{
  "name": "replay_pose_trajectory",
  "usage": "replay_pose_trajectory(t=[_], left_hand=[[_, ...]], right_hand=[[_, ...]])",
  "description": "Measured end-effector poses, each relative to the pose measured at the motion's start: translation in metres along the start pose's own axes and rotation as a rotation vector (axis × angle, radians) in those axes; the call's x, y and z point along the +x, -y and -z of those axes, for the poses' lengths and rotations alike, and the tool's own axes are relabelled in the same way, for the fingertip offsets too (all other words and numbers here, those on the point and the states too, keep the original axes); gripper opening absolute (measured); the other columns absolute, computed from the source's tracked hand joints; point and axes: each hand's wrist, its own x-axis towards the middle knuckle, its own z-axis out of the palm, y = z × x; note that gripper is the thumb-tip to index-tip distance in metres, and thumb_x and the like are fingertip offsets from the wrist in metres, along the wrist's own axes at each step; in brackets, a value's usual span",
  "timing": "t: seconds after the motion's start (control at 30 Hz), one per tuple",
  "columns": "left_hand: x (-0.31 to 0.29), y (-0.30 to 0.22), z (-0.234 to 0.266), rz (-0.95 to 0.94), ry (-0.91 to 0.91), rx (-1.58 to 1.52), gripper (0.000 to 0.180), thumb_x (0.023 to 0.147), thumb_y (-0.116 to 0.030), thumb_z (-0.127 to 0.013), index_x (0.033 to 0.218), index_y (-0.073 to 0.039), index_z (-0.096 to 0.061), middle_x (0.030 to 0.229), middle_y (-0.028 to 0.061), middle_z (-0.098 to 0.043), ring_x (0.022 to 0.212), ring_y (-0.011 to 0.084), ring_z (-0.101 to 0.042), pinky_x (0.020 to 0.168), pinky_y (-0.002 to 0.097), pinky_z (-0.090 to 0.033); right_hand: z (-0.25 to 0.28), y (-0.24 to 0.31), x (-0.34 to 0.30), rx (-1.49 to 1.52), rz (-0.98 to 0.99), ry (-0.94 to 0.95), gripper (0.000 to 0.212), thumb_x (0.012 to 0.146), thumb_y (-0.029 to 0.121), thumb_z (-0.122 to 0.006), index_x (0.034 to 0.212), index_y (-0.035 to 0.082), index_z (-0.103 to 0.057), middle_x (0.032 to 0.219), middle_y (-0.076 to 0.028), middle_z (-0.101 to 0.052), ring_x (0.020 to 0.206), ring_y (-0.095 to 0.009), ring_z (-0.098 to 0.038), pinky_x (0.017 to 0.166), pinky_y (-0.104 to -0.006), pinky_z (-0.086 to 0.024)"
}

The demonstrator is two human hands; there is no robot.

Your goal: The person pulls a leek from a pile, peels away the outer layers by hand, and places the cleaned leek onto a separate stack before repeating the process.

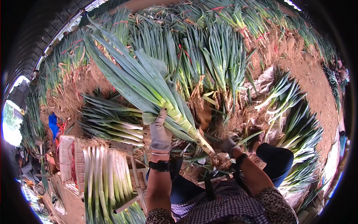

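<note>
A large leek with broad green leaves slants across the middle, its leaf end at the upper left and its pale root end at the lower right. My left hand, in a light glove, is closed round its stem below the leaves. Close to the root end is my gloved right hand; its fingers are blurred and partly hidden, so their grip does not show. Trimmed leeks with white stems lie in a row at the lower left. More leeks are piled just left of my left hand.
Upright bundles of leeks with dry roots stand ahead, some tied with red string. To the right, loose leeks lie beside pale sheeting. A pale plastic basket and a blue cloth-like item are at the left.
</note>
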Motion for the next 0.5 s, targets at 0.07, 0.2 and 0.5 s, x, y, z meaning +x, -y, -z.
replay_pose_trajectory(t=[0.07,0.2,0.5], left_hand=[[-0.005,-0.013,0.004,0.011,-0.067,-0.01,0.037,0.082,-0.016,-0.067,0.114,-0.004,-0.054,0.103,0.0052,-0.058,0.088,0.0193,-0.061,0.074,0.0366,-0.053],[-0.009,-0.004,-0.006,0.043,-0.005,0.078,0.033,0.083,-0.013,-0.064,0.114,-0.004,-0.056,0.105,0.0068,-0.06,0.091,0.0211,-0.061,0.079,0.0364,-0.053],[-0.011,0.016,0.018,0.079,0.06,0.071,0.028,0.087,-0.01,-0.057,0.113,-0.001,-0.055,0.105,0.0077,-0.061,0.091,0.0192,-0.061,0.079,0.034,-0.052]], right_hand=[[-0.017,-0.009,-0.027,0.376,-0.316,0.154,0.025,0.079,0.025,-0.064,0.09,0.003,-0.068,0.081,-0.01,-0.068,0.079,-0.027,-0.066,0.07,-0.0362,-0.052],[0.053,-0.003,-0.01,0.401,0.548,-0.769,0.039,0.086,0.027,-0.061,0.115,0.001,-0.057,0.095,-0.016,-0.066,0.084,-0.025,-0.065,0.071,-0.03,-0.051],[0.19,0.096,-0.027,1.655,0.445,-0.157,0.049,0.071,0.007,-0.076,0.113,-0.002,-0.052,0.101,-0.006,-0.064,0.092,-0.011,-0.059,0.081,-0.028,-0.048]])
